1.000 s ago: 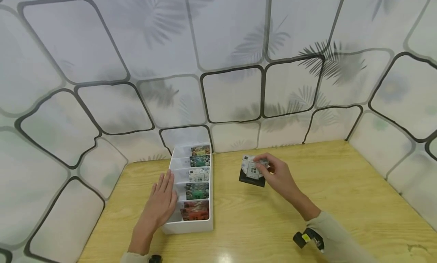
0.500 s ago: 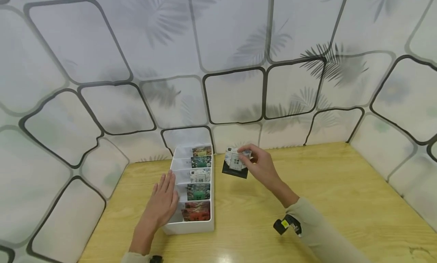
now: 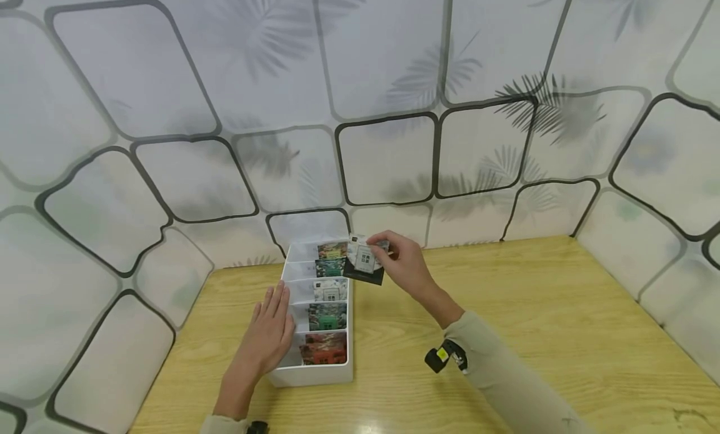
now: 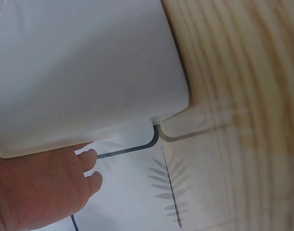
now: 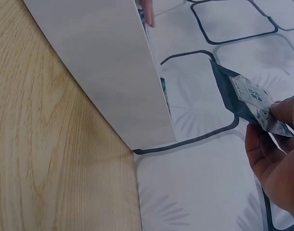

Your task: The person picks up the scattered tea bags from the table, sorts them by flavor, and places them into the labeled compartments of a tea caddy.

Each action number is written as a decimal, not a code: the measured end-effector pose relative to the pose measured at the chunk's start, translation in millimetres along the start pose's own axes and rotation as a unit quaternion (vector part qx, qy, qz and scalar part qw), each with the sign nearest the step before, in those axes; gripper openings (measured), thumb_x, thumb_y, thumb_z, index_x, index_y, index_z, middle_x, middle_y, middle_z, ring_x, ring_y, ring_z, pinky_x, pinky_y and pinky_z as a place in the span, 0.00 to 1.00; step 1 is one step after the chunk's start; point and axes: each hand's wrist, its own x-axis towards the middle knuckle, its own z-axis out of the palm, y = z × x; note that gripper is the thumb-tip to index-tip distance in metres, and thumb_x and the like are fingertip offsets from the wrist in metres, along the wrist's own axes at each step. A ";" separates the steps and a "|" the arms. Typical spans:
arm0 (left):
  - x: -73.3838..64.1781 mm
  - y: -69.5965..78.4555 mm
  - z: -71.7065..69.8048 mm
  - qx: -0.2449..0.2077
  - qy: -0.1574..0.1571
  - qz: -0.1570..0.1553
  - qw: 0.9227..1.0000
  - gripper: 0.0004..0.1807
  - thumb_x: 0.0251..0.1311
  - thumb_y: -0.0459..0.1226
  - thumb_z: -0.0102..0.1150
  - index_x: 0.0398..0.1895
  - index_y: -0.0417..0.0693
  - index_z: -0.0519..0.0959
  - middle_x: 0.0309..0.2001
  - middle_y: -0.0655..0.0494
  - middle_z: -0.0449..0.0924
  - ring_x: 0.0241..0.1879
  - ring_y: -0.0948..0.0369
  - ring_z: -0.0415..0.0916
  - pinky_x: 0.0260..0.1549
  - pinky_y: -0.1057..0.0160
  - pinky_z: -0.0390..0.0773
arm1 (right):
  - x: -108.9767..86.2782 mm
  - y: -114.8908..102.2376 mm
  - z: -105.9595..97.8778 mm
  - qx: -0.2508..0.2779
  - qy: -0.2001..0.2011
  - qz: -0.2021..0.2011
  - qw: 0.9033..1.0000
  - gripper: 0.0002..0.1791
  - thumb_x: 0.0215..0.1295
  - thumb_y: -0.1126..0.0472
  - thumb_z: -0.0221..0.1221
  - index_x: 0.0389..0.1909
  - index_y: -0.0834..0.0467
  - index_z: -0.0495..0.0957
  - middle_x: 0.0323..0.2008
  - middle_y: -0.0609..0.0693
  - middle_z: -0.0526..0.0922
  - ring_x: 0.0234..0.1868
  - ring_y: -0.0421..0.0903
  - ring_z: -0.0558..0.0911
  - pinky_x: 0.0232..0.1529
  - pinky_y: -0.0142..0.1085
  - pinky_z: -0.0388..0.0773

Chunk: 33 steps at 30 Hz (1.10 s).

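A long white divided box (image 3: 312, 376) stands on the wooden table. My left hand (image 3: 261, 336) lies along its left side, fingers straight; the left wrist view shows that hand (image 4: 41, 187) against the box wall (image 4: 89, 72). Between thumb and fingers my right hand (image 3: 406, 268) pinches a flat white-and-black sachet (image 3: 362, 259). That sachet overlaps the box's right rim near the back compartments in the head view. In the right wrist view the sachet (image 5: 250, 98) is tilted, above the level of the box top. A similar white sachet (image 3: 330, 290) sits in the middle compartment.
Other compartments hold red sachets (image 3: 324, 349), green sachets (image 3: 327, 317), dark green sachets (image 3: 329, 267) and a yellow-brown sachet (image 3: 332, 250). The wooden table (image 3: 506, 296) extends to the right of the box. A patterned wall covering (image 3: 388, 159) rises behind it.
My right hand has moved left with the pinched sachet, from over the table to the box's right rim. My left hand stays against the box.
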 end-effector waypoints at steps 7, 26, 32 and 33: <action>0.3 -0.2 0.7 0.003 -0.001 0.000 1.000 0.30 0.78 0.36 0.38 0.78 0.29 0.55 0.79 0.36 0.50 0.78 0.37 0.46 0.71 0.33 0.54 | 6.9 -3.4 14.5 0.007 0.005 -0.005 1.000 0.09 0.75 0.64 0.59 0.48 0.56 0.86 0.47 0.49 0.86 0.30 0.42 0.80 0.36 0.37 0.82; 0.4 0.5 2.0 0.001 -0.002 0.001 1.000 0.30 0.78 0.36 0.39 0.78 0.28 0.55 0.79 0.35 0.50 0.78 0.36 0.47 0.71 0.33 0.53 | 11.2 -0.4 72.3 0.056 0.002 -0.032 0.998 0.08 0.73 0.67 0.61 0.46 0.57 0.87 0.47 0.50 0.88 0.38 0.43 0.85 0.41 0.37 0.85; 0.0 -0.4 1.5 -0.003 0.003 0.003 1.000 0.30 0.78 0.36 0.40 0.77 0.28 0.56 0.79 0.35 0.50 0.77 0.36 0.47 0.71 0.33 0.54 | 7.7 5.7 83.7 0.047 -0.012 -0.018 0.999 0.08 0.73 0.68 0.60 0.45 0.57 0.87 0.46 0.49 0.89 0.39 0.43 0.86 0.40 0.34 0.84; 0.0 -0.7 1.5 -0.003 0.003 0.003 1.000 0.30 0.78 0.36 0.40 0.77 0.28 0.56 0.79 0.35 0.50 0.77 0.36 0.47 0.71 0.33 0.54 | 7.2 6.1 84.9 0.044 -0.014 -0.018 0.999 0.08 0.72 0.68 0.61 0.45 0.57 0.87 0.46 0.50 0.89 0.39 0.43 0.86 0.40 0.35 0.85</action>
